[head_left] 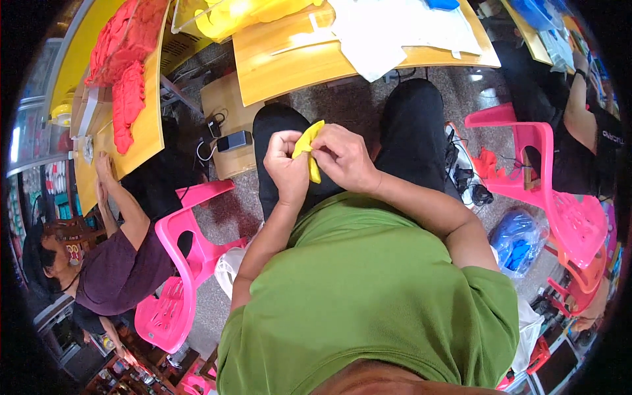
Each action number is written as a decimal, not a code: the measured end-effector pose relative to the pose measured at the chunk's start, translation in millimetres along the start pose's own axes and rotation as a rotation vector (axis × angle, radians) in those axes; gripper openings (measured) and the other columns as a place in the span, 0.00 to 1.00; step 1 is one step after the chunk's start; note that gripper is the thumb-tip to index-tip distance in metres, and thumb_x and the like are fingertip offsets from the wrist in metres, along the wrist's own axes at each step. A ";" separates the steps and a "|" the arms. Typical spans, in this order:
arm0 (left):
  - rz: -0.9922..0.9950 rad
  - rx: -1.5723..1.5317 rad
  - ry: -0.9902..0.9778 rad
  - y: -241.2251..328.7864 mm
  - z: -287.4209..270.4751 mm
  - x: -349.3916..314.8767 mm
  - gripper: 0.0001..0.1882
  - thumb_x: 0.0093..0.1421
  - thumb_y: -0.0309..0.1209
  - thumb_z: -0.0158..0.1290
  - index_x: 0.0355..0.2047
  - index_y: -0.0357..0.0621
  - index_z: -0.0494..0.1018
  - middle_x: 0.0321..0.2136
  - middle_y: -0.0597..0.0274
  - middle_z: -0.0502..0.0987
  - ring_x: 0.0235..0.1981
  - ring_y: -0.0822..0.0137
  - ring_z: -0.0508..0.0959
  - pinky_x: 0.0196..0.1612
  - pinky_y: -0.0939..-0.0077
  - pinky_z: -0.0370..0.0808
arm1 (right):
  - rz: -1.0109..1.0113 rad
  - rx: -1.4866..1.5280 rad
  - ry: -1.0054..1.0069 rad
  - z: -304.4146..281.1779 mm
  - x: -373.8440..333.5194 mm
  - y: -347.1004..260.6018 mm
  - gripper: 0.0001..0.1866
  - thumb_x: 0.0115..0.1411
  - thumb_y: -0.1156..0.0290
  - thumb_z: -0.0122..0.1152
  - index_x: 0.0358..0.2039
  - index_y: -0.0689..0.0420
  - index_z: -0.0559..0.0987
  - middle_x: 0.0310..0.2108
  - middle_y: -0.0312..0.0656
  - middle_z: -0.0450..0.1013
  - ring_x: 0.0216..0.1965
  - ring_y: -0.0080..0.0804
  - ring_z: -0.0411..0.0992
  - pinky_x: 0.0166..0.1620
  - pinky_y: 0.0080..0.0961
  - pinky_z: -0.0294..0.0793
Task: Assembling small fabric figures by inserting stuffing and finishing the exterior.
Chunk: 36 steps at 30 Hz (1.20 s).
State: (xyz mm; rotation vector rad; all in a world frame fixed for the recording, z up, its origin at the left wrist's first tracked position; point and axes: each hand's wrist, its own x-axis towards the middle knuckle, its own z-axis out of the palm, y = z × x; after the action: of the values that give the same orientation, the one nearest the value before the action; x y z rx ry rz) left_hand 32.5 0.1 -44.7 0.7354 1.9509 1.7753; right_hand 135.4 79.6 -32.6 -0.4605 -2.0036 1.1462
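Observation:
Above my lap, both hands grip a small piece of yellow fabric point(305, 143), folded or bunched into a narrow strip. My left hand point(288, 172) is closed on its left side. From the right, the pinched fingers of my right hand point(345, 158) press on the middle of the strip. One end sticks up above the fingers and the other hangs below them. The fingers hide its middle, so its exact kind does not show. A wooden table point(283, 62) stands just beyond my knees.
Yellow fabric pieces point(257, 14) fill a clear bin on the table, beside white cloth point(388, 39). Red fabric point(128, 99) is heaped on the left table. Co-workers sit on both sides near pink chairs point(176, 283). A blue plastic bag point(517, 243) lies on the floor at right.

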 end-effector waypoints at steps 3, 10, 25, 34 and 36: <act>0.102 0.227 -0.092 4.8 -7.1 9.0 0.19 0.42 0.14 0.51 0.38 0.39 0.74 0.16 0.72 0.67 0.18 0.81 0.62 0.22 0.85 0.63 | -0.139 -0.002 -0.048 -2.2 -0.3 2.7 0.08 0.44 0.83 0.58 0.25 0.61 0.70 0.23 0.46 0.67 0.27 0.47 0.68 0.31 0.33 0.69; 0.488 0.189 -0.232 12.2 -2.0 13.0 0.18 0.41 0.14 0.53 0.34 0.40 0.77 0.29 0.59 0.72 0.33 0.64 0.73 0.36 0.75 0.69 | -0.107 0.106 -0.183 -10.6 2.3 2.9 0.07 0.46 0.83 0.58 0.26 0.61 0.70 0.23 0.46 0.67 0.27 0.43 0.69 0.30 0.30 0.68; -0.100 -0.283 -0.091 -38.9 -4.0 -22.8 0.07 0.50 0.16 0.53 0.32 0.34 0.71 0.36 0.64 0.69 0.38 0.72 0.70 0.45 0.79 0.66 | 0.079 -0.197 -0.005 12.5 -15.7 32.5 0.05 0.48 0.74 0.57 0.22 0.59 0.70 0.22 0.45 0.67 0.27 0.46 0.69 0.28 0.39 0.68; -0.636 -0.756 -0.482 -29.3 -25.2 -19.4 0.18 0.63 0.35 0.46 0.49 0.35 0.68 0.45 0.60 0.73 0.47 0.67 0.72 0.53 0.72 0.65 | 0.076 -0.106 -0.070 6.7 -18.2 34.9 0.04 0.49 0.71 0.55 0.22 0.58 0.73 0.23 0.44 0.70 0.27 0.45 0.71 0.28 0.39 0.70; -0.635 -0.670 -0.528 -24.9 -25.7 -11.8 0.18 0.64 0.35 0.44 0.47 0.34 0.70 0.44 0.61 0.72 0.46 0.71 0.71 0.51 0.75 0.65 | 0.175 -0.071 -0.099 4.3 -15.1 34.2 0.03 0.48 0.77 0.57 0.24 0.60 0.72 0.22 0.45 0.69 0.26 0.44 0.71 0.29 0.33 0.70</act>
State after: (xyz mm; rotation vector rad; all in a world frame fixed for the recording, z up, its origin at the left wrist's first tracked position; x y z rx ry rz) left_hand 23.1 -28.7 -67.2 0.2557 0.9825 1.4769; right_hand 139.7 85.8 -69.5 -0.6376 -2.1284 1.2269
